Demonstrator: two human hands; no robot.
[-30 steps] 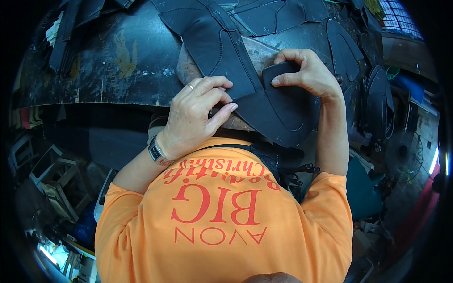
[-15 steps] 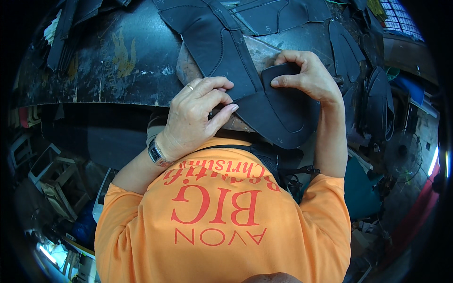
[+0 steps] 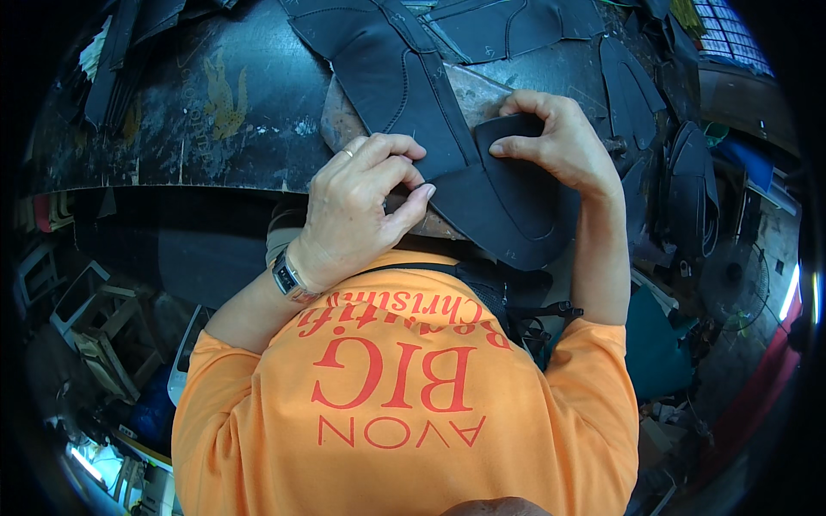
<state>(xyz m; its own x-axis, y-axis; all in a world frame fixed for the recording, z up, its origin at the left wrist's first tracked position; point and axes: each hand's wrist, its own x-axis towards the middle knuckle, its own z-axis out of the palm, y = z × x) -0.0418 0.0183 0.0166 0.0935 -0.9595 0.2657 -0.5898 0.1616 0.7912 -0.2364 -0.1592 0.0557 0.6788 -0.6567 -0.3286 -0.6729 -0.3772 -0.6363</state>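
Note:
A black leather shoe upper [image 3: 508, 206] with stitched seams lies in front of me, its rounded end hanging over the near edge of the table. Between thumb and fingers, my right hand [image 3: 564, 146] pinches the raised corner of its right part. My left hand [image 3: 357, 202] is curled at the left edge of the upper, thumb and fingertips closed in on that edge. Beyond my hands, the long stitched part of the upper [image 3: 370, 77] stretches away to the upper left. A brownish worn board [image 3: 340, 120] shows from beneath it.
More black leather pieces [image 3: 516, 30] lie at the back of the dark scuffed table [image 3: 258, 86]. Others [image 3: 693, 189] hang or stack at the right. A wooden stool [image 3: 112, 340] stands on the floor at the left, and a fan [image 3: 740, 284] at the right.
Both hands keep their grip in nearly the same places. The right hand and the corner it pinches have shifted very slightly left.

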